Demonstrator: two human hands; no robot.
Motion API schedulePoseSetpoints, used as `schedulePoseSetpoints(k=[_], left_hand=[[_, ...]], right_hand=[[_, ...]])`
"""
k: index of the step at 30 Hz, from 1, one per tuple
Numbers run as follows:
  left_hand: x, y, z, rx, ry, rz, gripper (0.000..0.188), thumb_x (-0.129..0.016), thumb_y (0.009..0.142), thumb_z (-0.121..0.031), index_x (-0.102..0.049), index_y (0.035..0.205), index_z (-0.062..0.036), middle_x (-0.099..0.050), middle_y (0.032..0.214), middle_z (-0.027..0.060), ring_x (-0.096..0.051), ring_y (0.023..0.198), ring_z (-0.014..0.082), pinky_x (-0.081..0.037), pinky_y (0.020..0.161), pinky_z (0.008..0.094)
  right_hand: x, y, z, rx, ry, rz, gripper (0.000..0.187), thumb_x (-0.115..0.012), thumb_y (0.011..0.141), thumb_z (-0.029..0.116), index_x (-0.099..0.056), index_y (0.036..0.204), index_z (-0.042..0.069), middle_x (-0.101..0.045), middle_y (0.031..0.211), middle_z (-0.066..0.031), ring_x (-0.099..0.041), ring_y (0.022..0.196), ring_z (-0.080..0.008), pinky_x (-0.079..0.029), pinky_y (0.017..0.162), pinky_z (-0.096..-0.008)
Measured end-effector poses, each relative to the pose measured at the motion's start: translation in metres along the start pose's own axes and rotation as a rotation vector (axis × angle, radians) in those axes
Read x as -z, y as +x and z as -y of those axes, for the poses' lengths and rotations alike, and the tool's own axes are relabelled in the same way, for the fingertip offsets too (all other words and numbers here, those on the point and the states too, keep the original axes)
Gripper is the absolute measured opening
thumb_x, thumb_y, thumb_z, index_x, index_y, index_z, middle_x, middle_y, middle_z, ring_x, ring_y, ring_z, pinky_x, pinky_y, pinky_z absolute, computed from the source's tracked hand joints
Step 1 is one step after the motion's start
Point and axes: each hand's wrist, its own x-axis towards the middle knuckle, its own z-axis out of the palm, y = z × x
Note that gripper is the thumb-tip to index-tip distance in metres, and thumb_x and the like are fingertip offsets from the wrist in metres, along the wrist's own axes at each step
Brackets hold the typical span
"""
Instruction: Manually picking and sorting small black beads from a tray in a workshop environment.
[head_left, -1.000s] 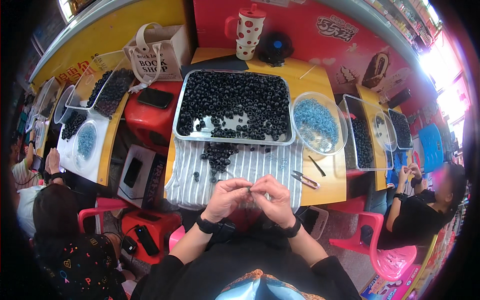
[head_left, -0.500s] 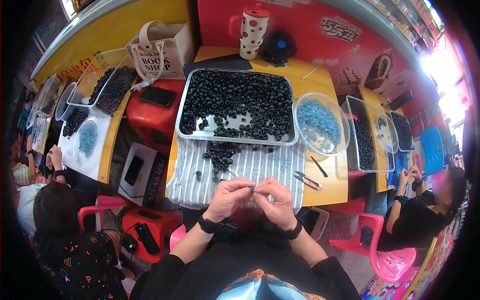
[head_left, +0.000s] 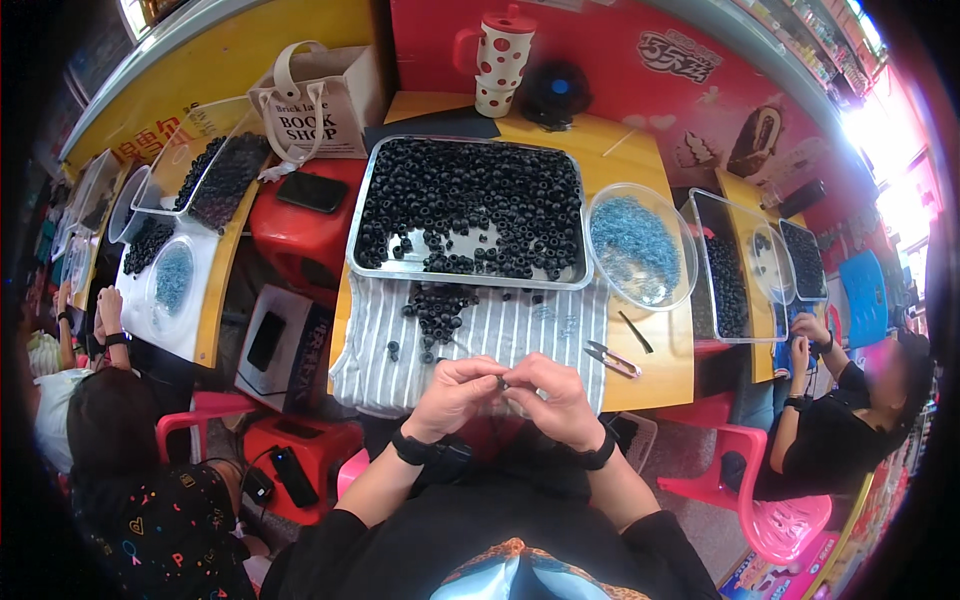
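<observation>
My left hand [head_left: 450, 400] and my right hand [head_left: 555, 402] meet above the near edge of a grey-and-white striped cloth [head_left: 375, 335]. Their fingertips pinch a small dark part [head_left: 502, 382], mostly covered by the fingers. A loose pile of black ring-shaped parts [head_left: 437, 312] lies on the cloth beyond my hands. Behind it stands a shallow metal tray [head_left: 465, 241] heaped with more of these parts. To its right, a clear round bowl [head_left: 655, 297] holds many tiny light-blue pieces. Thread snips [head_left: 612, 360] lie right of my right hand, beside a thin black tool [head_left: 636, 332].
A polka-dot tumbler [head_left: 498, 65], a dark fan-like object [head_left: 556, 92] and a canvas bag [head_left: 320, 105] stand at the back. A phone [head_left: 313, 192] rests on a red stool [head_left: 290, 245]. People work at tables on both sides; a pink chair [head_left: 785, 520] is at right.
My hands stay pinched together, with a slight shift of the right fingers. The view has moved a little. The person at right has changed the position of their hands.
</observation>
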Motion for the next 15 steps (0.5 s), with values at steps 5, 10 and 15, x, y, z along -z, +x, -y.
schedulePoseSetpoints(k=[5, 10, 15], left_hand=[[0.001, 0.0, 0.0, 0.015, -0.003, -0.014, 0.018, -0.06, 0.092, -0.004, -0.066, 0.107, 0.0032, -0.062, 0.1, 0.0081, -0.062, 0.085, 0.014, -0.052, 0.071, 0.024], [0.001, -0.003, -0.001, 0.025, 0.041, -0.023, 0.031, -0.061, 0.091, -0.005, -0.058, 0.121, 0.0022, -0.063, 0.1, 0.0054, -0.061, 0.083, 0.0119, -0.052, 0.069, 0.0233], [0.002, 0.0, -0.006, 0.117, 0.068, 0.01, 0.05, -0.063, 0.09, -0.005, -0.046, 0.136, -0.0002, -0.062, 0.098, 0.0028, -0.06, 0.077, 0.0097, -0.051, 0.067, 0.0237]], right_hand=[[-0.001, 0.001, 0.005, 0.052, -0.087, 0.023, 0.018, -0.065, 0.074, -0.008, -0.062, 0.09, -0.001, -0.058, 0.077, -0.0117, -0.06, 0.069, -0.0263, -0.047, 0.06, -0.0324], [0.0, -0.001, 0.0, -0.09, 0.015, 0.079, 0.027, -0.065, 0.076, -0.006, -0.063, 0.103, 0.001, -0.058, 0.079, -0.0113, -0.06, 0.07, -0.0257, -0.047, 0.062, -0.0326], [0.009, 0.003, -0.008, -0.031, 0.081, 0.267, 0.035, -0.066, 0.079, 0.001, -0.061, 0.114, 0.003, -0.063, 0.089, -0.0131, -0.063, 0.081, -0.0304, -0.05, 0.069, -0.0367]])
